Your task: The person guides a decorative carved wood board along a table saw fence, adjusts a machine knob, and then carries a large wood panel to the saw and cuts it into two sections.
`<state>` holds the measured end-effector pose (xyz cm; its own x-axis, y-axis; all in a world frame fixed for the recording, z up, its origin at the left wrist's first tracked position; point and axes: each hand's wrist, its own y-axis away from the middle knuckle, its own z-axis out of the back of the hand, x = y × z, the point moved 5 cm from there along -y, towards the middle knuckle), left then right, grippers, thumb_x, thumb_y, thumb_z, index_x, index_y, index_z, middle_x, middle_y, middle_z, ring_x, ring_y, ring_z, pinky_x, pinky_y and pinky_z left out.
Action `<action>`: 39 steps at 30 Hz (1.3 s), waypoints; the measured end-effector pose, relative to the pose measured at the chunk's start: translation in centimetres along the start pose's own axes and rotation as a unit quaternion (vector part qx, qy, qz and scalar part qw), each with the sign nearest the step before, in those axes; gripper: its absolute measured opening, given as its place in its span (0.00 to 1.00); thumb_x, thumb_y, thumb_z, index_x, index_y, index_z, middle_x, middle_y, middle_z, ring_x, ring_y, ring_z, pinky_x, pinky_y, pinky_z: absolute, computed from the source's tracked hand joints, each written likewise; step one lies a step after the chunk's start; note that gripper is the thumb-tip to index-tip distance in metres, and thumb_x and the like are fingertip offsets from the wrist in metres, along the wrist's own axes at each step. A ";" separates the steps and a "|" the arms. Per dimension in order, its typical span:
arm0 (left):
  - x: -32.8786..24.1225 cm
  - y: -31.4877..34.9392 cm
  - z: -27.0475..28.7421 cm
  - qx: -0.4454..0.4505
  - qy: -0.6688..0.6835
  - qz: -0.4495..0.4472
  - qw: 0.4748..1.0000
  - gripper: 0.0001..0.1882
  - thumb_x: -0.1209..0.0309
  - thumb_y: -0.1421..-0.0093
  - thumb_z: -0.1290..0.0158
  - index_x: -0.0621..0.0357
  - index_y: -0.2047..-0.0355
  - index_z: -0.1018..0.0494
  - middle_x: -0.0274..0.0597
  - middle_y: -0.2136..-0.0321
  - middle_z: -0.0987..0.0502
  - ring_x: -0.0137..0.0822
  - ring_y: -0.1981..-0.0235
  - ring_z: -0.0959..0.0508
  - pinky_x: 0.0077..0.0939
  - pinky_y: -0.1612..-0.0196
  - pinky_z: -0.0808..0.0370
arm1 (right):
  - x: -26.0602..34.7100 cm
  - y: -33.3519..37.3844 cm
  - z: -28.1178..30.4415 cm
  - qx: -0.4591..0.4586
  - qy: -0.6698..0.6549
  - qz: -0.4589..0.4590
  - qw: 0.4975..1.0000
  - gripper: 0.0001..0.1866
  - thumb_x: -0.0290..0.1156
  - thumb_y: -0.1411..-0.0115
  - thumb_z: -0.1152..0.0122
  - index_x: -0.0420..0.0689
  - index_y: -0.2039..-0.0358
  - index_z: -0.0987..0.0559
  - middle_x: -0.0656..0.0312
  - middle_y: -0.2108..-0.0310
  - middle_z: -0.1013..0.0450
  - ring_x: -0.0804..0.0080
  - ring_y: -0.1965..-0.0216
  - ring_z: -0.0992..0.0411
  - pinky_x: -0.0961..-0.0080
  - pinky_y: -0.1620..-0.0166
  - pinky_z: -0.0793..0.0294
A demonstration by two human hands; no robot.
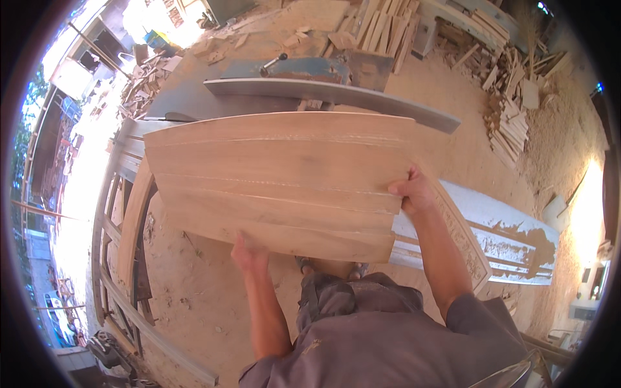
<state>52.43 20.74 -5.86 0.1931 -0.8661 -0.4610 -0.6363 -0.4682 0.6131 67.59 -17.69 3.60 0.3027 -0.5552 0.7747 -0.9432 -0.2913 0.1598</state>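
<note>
A wide wooden panel [278, 184], made of several boards joined edge to edge with pale glue lines, is held up in front of my body. My left hand [251, 253] grips its near edge left of the middle, thumb on top and fingers mostly hidden underneath; it is slightly blurred. At the right end, my right hand [417, 189] clasps the panel with the thumb over the upper face. Just beyond the panel's far edge runs a long grey metal fence [336, 97] on a woodworking machine. The panel hides much of the machine's table.
A carved wooden board [462, 233] leans beside my right forearm, near a whitish ribbed metal table [511, 249]. To the left stands a wooden frame rack [107, 226]. Stacked boards [381, 29] and offcut heaps [511, 123] lie at the back and right. Sawdust covers the floor.
</note>
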 end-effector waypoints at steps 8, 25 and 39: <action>-1.7 2.3 -12.4 0.114 -0.044 -0.090 0.988 0.29 0.52 0.27 0.62 0.53 0.31 0.43 0.48 0.33 0.39 0.47 0.33 0.38 0.47 0.35 0.35 | 4.7 4.6 -3.0 0.110 0.396 0.061 0.910 0.23 0.19 0.52 0.29 0.40 0.52 0.18 0.58 0.54 0.19 0.66 0.51 0.22 0.69 0.49 0.23; 0.5 10.2 0.9 0.256 -0.065 -0.147 0.953 0.31 0.51 0.28 0.63 0.58 0.33 0.42 0.50 0.39 0.32 0.47 0.36 0.34 0.46 0.39 0.29 | -4.1 14.9 -2.7 0.287 0.668 0.268 0.631 0.21 0.29 0.47 0.36 0.44 0.50 0.20 0.54 0.45 0.24 0.52 0.40 0.29 0.51 0.35 0.35; 0.3 7.3 -10.4 0.155 -0.044 -0.183 0.970 0.26 0.56 0.30 0.54 0.60 0.38 0.36 0.46 0.42 0.28 0.42 0.38 0.32 0.46 0.35 0.36 | 2.7 10.3 -2.6 0.143 0.482 0.191 0.843 0.17 0.21 0.46 0.37 0.39 0.54 0.20 0.54 0.54 0.20 0.61 0.51 0.22 0.61 0.46 0.25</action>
<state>55.58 15.30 5.13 0.3927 -0.6274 -0.6724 -0.7335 -0.6548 0.1826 58.34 -20.19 8.94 -0.3971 0.2004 0.8956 -0.8333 -0.4877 -0.2603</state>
